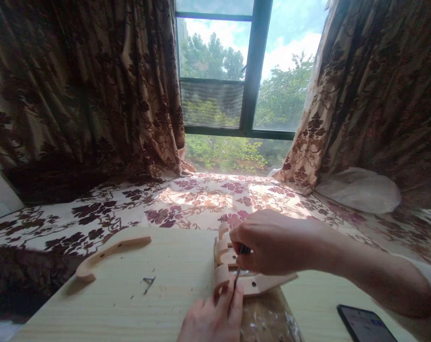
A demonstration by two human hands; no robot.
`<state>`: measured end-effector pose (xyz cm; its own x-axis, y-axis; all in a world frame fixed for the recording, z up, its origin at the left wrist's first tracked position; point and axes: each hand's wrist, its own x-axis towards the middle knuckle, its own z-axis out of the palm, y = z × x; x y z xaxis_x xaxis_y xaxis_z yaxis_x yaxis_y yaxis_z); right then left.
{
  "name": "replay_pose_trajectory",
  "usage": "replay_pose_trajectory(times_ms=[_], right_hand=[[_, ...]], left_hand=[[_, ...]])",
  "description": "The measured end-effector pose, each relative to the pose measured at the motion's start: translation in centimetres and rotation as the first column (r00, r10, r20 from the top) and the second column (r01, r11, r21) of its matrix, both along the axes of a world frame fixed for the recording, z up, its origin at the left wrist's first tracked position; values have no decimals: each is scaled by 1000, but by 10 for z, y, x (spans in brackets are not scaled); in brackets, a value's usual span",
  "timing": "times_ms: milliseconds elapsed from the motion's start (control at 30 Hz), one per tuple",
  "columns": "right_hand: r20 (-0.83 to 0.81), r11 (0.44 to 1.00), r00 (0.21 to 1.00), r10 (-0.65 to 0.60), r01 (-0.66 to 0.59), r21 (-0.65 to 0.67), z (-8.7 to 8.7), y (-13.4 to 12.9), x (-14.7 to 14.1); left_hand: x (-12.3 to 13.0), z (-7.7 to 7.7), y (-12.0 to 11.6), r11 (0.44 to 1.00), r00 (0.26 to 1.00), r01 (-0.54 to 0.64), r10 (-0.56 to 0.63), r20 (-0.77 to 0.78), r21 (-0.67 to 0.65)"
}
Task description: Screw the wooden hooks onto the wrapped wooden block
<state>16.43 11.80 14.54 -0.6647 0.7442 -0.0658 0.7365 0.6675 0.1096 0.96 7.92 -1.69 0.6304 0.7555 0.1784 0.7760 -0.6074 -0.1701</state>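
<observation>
My right hand (261,242) is closed around the dark handle of a screwdriver (238,274), whose thin metal shaft slants down toward my other hand. My left hand (215,316) has its fingers at the front curved wooden piece (254,285), gripping near its rounded end, with the shaft passing between them. The screwdriver's tip is hidden by those fingers. Dark holes show in this pale wood. Further curved wooden ends (222,249) stand just behind it, partly covered by my right hand. All of them sit over a brown block or board (268,318) with whitish marks.
A separate curved wooden piece (108,254) lies at the left of the pale wooden table (173,266). Several screws (148,283) and dark specks are scattered near it. A phone (365,324) lies at the right. Beyond are a floral-covered ledge (187,199), curtains (158,95) and a window.
</observation>
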Motion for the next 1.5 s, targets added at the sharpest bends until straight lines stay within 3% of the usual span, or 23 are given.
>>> replay_pose_trajectory(times_ms=[100,333,533,733,900,1033,1233,1500], right_hand=[[12,999,1000,-11,11,37,2,-1,-1],[-66,994,992,111,-112,-6,-6,-3,1],[-53,997,998,39,-35,66,-6,0,-2],[-57,994,992,111,-109,24,-1,-2,2],[-49,996,996,76,-73,60,-9,-1,-3],[-55,995,995,79,-75,73,-4,1,-2],[-55,993,993,108,-111,-42,2,-1,1],[-38,999,998,50,-49,21,2,-5,4]], left_hand=[[0,-1,0,999,1000,-7,9,-20,51],[0,-3,0,989,996,53,-42,-82,138],[-1,-4,1,988,994,76,-65,-86,134],[-3,-4,1,992,995,75,-68,-74,98],[-3,-8,3,988,995,75,-67,-69,134],[-3,-6,3,979,992,97,-81,-95,177],[0,3,-1,996,997,45,-39,-74,79],[-1,6,-1,999,999,37,-36,-38,9]])
